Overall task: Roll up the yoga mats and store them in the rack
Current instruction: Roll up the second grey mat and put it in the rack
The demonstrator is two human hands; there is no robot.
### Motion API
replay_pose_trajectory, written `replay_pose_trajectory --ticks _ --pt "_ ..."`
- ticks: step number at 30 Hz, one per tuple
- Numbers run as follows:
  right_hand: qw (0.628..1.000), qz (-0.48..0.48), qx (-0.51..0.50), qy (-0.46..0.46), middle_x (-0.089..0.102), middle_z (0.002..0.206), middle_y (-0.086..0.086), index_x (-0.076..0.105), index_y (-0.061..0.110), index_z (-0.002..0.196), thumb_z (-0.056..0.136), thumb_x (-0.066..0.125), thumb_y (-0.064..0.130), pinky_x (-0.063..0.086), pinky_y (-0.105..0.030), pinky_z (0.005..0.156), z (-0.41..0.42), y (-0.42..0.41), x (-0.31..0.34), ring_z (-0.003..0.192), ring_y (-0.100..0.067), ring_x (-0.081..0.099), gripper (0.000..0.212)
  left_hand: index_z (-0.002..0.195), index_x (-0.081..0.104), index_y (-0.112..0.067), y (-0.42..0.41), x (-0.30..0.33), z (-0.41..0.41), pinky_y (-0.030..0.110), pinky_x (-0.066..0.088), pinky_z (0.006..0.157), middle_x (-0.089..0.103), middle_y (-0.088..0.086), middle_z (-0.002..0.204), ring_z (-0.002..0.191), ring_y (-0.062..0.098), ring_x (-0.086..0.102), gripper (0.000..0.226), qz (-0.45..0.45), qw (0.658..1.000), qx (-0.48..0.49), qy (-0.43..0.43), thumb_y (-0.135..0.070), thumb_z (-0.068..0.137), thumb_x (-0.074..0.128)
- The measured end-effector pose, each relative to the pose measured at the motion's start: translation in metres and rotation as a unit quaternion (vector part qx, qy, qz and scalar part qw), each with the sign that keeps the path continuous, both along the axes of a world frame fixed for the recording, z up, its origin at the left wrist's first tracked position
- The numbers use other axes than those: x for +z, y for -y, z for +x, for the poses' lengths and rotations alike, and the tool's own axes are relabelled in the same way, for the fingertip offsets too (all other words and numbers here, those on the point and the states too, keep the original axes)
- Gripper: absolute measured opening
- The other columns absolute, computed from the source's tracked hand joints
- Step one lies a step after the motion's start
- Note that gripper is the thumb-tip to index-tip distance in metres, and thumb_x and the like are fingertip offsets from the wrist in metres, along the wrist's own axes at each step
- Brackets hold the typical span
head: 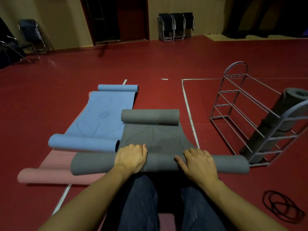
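Note:
A grey yoga mat [155, 137] lies on the red floor in front of my knees, curled at its far end and rolled into a thick tube [93, 164] at the near end. My left hand [130, 157] lies over the top of that near roll, fingers bent over it. On the same roll, further right, rests my right hand [198, 162] with fingers spread. A blue mat [103, 117] with both ends curled lies to the left, and a pink mat [50, 175] lies partly under it. The metal rack [241, 114] stands at the right and holds one rolled grey mat [273, 124].
Black elastic loops [281, 205] lie on the floor at the lower right. White tape lines [188, 105] cross the floor beside the mats. Folded chairs [176, 26] lean against the back wall, with more chairs [31, 35] at the far left.

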State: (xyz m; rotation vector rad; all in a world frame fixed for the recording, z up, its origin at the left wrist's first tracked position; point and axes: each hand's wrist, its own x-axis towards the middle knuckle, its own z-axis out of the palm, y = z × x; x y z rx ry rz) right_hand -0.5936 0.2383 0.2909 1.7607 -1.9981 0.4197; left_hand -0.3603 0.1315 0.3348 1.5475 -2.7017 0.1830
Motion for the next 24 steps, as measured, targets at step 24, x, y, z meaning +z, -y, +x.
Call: replay_pose_trajectory --ticks 24 --pt "0.994 0.083 0.025 -0.067 0.070 0.084 -0.011 0.069 0.017 0.082 0.099 0.020 0.066 0.038 -0.039 0.066 -0.014 -0.039 0.193 0.084 -0.036 0.068 0.072 0.065 0.044 -0.016 -0.033 0.151 -0.008 0.043 0.045 0.082 0.067 0.025 0.103 0.096 0.042 0.062 0.061 0.042 0.989 -0.009 -0.141 -0.053 0.109 0.023"
